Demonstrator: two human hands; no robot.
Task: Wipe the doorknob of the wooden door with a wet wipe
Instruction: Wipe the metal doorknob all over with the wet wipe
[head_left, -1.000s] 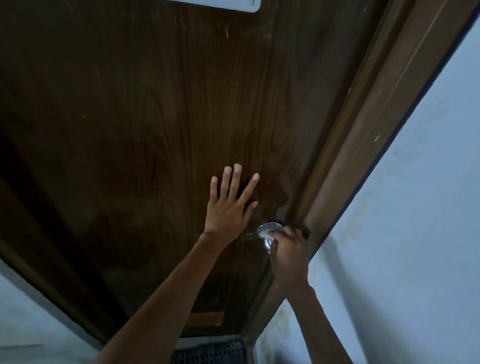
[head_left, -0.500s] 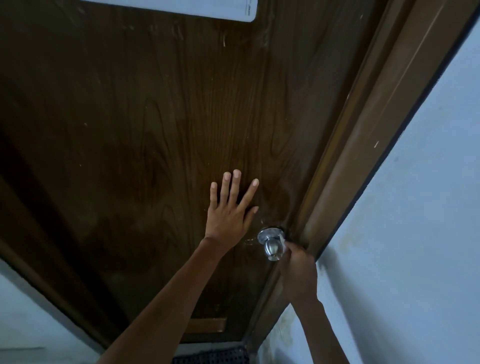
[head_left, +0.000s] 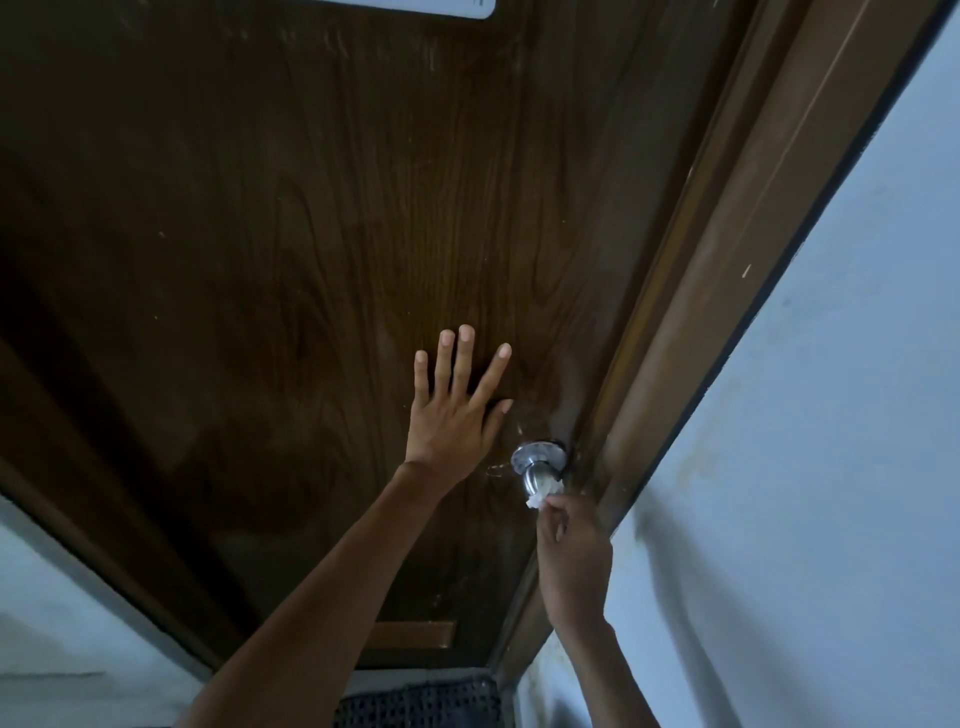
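Observation:
A dark wooden door (head_left: 311, 260) fills most of the view. Its shiny metal doorknob (head_left: 535, 465) sits near the door's right edge. My left hand (head_left: 457, 410) lies flat on the door just left of the knob, fingers straight and spread. My right hand (head_left: 571, 551) is below the knob and pinches a crumpled white wet wipe (head_left: 540, 493) against the knob's outer end. Most of the wipe is hidden by my fingers.
A brown door frame (head_left: 727, 270) runs diagonally along the door's right side, with a pale wall (head_left: 831, 467) beyond it. A white sheet (head_left: 441, 6) is stuck at the door's top. A dark perforated mat (head_left: 421, 701) lies at the door's foot.
My right hand slid down off the knob, then brought the wipe back up against the knob's end. My left hand stayed flat on the door.

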